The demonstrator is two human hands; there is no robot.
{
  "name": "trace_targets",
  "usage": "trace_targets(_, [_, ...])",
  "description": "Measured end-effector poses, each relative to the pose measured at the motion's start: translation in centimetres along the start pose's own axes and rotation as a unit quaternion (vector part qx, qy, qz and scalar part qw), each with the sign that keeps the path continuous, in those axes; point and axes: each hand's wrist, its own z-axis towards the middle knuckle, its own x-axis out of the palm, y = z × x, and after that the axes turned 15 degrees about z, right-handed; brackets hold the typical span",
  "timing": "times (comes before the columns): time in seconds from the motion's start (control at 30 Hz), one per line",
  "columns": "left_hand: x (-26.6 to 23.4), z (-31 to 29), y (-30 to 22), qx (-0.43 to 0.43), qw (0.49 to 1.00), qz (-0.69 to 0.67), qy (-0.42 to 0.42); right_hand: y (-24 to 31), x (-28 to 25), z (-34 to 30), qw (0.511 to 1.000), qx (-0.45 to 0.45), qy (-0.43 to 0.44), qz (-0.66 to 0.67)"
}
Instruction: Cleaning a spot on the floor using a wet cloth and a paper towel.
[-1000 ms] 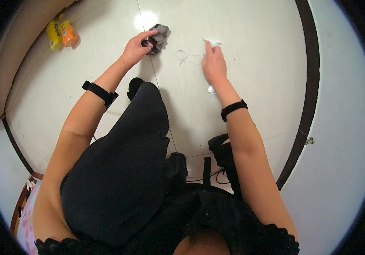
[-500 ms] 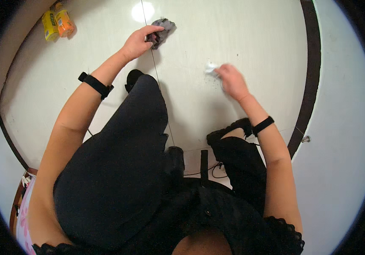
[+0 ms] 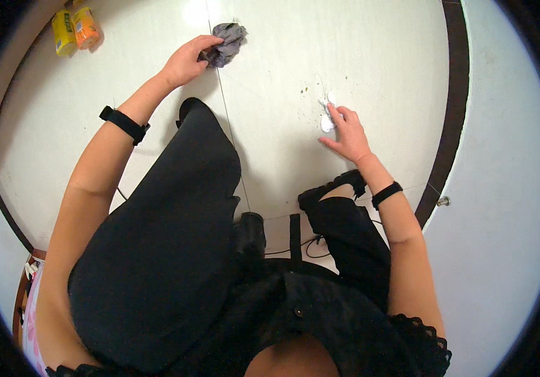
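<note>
**Caution: Scatter Hazard on Floor** point(image 3: 276, 129)

Left hand point(image 3: 185, 61): fingers pinch one crumpled grey bundle point(image 3: 230, 45) on the floor. Right hand point(image 3: 350, 137): fingers spread, unclenched, at apparently one white wipe point(image 3: 327, 123) on the floor; contact unclear. Dragging the wipe may scatter dark specks point(image 3: 306, 89), uncountable here. Containers: one yellow bottle point(image 3: 63, 32), one orange bottle point(image 3: 86, 29).

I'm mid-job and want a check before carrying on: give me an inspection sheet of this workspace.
Surface: pale floor with scattered dark specks.
Job's things: crumpled grey bundle; white pieces.
Clutter: yellow container and orange container, upper left.
Hands: left hand grips the bundle's edge; right hand open at the white pieces, grip not apparent.
Cables: looped black cord, below centre.
Surroundings: dark border strip and metal fitting, right.
</note>
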Motion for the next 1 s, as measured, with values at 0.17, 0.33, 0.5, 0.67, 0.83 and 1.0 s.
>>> trace_targets(0.17, [0.6, 0.1, 0.4, -0.006, 1.000, 0.026, -0.015, 0.3, 3.5, 0.5, 0.993, -0.003, -0.119, 0.003])
trace_targets(0.33, [0.3, 0.0, 0.3, -0.010, 0.999, 0.028, -0.012, -2.7, 0.8, 3.2, 0.988, -0.046, -0.144, 0.009])
trace_targets(0.5, [0.6, 0.2, -0.1, -0.029, 0.999, 0.021, -0.016, -3.9, -2.6, 9.7, 0.953, 0.131, -0.274, 0.018])
trace_targets(0.67, [0.4, 0.5, -0.8, -0.023, 0.998, 0.044, -0.027, 4.8, 3.1, 11.2, 0.983, -0.091, -0.160, -0.023])
trace_targets(0.83, [0.5, 0.8, -0.6, -0.016, 0.992, 0.123, -0.015, 4.4, 7.4, 2.5, 0.968, -0.250, 0.028, 0.010])
trace_targets(1.0, [-0.4, 0.4, -1.6, 0.028, 0.978, 0.205, -0.035, -3.1, 3.3, -0.1, 0.987, -0.137, 0.042, -0.067])
